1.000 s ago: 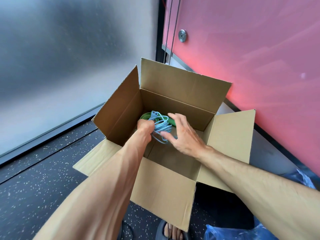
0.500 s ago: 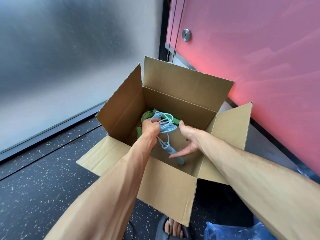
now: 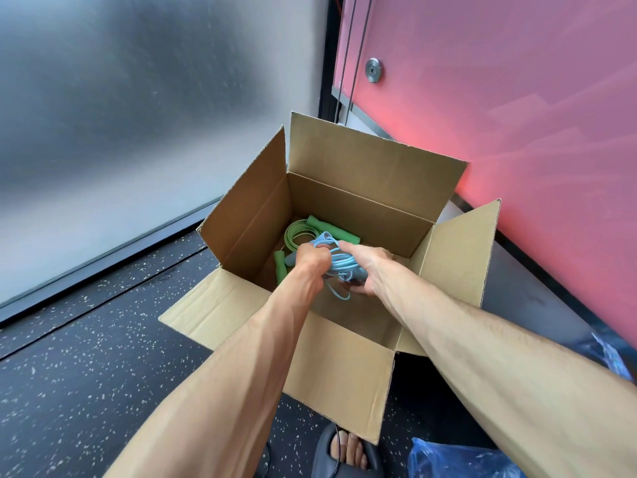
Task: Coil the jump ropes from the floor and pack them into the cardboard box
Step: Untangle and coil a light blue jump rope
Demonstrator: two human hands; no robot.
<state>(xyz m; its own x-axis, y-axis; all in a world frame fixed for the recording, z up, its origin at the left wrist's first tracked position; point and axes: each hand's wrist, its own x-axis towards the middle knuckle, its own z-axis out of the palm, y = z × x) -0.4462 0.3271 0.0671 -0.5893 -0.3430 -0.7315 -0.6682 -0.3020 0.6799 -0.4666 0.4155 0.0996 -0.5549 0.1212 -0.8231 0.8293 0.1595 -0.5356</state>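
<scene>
**A:** From the head camera, how many ropes do you count?

**B:** Two. The green rope [image 3: 298, 232] lies coiled in the far corner of the box [image 3: 362, 208], on its bottom, and I can see both its handles. I hold the blue rope [image 3: 339, 265] as a bundle inside the box mouth, above the bottom and just this side of the green one. Whether the two touch I cannot tell.

**A:** And your hands?

**B:** Both are on the blue rope. My left hand [image 3: 310, 262] is a fist, its fingers clamped round the coil from the left. My right hand [image 3: 367, 270] wraps it from the right, with the fingers curled under the bundle.

**A:** What is hidden?

**B:** Most of the blue rope's handles. A greyish end pokes out left of my fist and another bit shows between my hands, but the rest sits inside my grip. My right fingertips are under the bundle, out of sight. One loop hangs loose below my hands. My arms cover part of the box bottom.

**A:** Anything else?

**B:** There is one box, flaps open, on a dark speckled floor [image 3: 86, 339]. One sandal [image 3: 324, 453] with toes shows past the near edge, cut off by the frame. Blue plastic [image 3: 455, 460] shows at the bottom right and again at the right edge, both cut off, so I cannot tell if it is one bag. A pink wall [image 3: 517, 132] behind the box has one metal disc [image 3: 373, 69], with two thin cords [image 3: 353, 53] hanging beside it.
</scene>
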